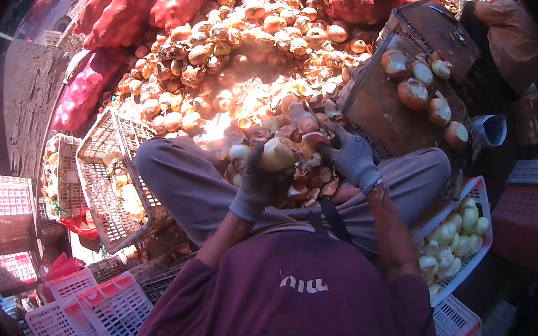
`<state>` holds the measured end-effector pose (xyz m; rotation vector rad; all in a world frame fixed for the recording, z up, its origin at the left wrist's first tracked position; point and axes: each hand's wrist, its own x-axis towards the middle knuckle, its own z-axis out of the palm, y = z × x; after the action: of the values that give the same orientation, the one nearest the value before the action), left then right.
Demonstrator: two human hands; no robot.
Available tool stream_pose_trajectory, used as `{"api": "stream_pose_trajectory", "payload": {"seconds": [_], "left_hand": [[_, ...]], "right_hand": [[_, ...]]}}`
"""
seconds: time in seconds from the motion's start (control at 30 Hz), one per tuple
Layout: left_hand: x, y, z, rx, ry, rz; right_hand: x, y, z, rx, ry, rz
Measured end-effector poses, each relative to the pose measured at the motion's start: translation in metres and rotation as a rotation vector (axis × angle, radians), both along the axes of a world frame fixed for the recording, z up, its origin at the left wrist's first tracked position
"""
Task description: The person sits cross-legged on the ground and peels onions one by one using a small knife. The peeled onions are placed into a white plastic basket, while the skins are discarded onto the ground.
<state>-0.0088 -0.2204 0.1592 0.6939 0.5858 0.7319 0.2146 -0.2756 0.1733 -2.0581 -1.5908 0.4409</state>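
My left hand [262, 184], in a grey work glove, holds a partly peeled onion [279, 154] above my lap. Just to its right, my gloved right hand [353, 156] has its thumb against a curled piece of brown onion skin [314, 142]. A thin, dark strip that looks like a knife blade [315, 116] juts up and left from the right hand's fingers; its handle is hidden. Loose onion skins [304, 186] lie under and around both hands. A pale peeled onion [238, 152] sits left of the held one.
Beyond my knees spreads a heap of unpeeled onions [263, 34], with red mesh sacks [134, 1] behind. Several trimmed onions [412, 93] lie on a brown board [372, 97] at right. Peeled onions [453, 241] fill a white crate [486, 210]. A dirty plastic crate [98, 199] tilts at left.
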Motion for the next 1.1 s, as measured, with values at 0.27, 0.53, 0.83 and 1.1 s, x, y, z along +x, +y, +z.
{"api": "stream_pose_trajectory", "payload": {"seconds": [0.27, 0.53, 0.83, 1.1], "left_hand": [[-0.007, 0.014, -0.029, -0.706, -0.329, -0.023], [-0.003, 0.008, -0.029, -0.568, -0.200, 0.027], [0.000, 0.005, -0.042, -0.506, -0.099, 0.038], [-0.007, 0.011, -0.025, -0.363, -0.081, 0.006]], "right_hand": [[-0.030, -0.024, 0.003, 0.116, -0.177, 0.168], [-0.027, -0.049, -0.016, 0.059, -0.287, 0.320], [-0.018, -0.044, -0.014, -0.012, -0.269, 0.327], [-0.025, -0.040, -0.038, -0.069, 0.998, -0.044]]}}
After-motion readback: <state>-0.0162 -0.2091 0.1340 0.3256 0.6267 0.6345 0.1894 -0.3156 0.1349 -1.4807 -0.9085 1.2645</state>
